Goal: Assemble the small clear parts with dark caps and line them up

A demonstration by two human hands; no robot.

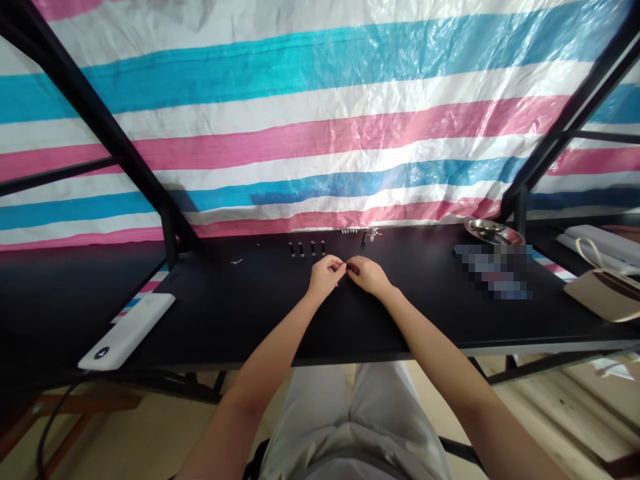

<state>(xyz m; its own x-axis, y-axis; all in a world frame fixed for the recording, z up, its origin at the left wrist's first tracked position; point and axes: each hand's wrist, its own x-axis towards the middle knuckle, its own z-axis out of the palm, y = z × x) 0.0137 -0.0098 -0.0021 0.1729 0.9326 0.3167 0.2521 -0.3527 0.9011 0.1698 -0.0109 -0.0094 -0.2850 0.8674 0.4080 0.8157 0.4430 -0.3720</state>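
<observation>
My left hand and my right hand meet over the middle of the black table, fingertips pinched close together. Between them shows a bit of a small dark piece, mostly covered by the fingers, so its kind cannot be made out. Just beyond my left hand, several short black cylinders with pale ends lie in a spaced row. Another small black piece lies farther back, beside a white branching bit. To its left is a row of tiny white pieces.
A round metal dish stands at the back right, behind a blurred-out object. A white power bank with a cable lies at the left edge. A beige pouch is far right. Thin white scraps lie left. Black frame posts flank the table.
</observation>
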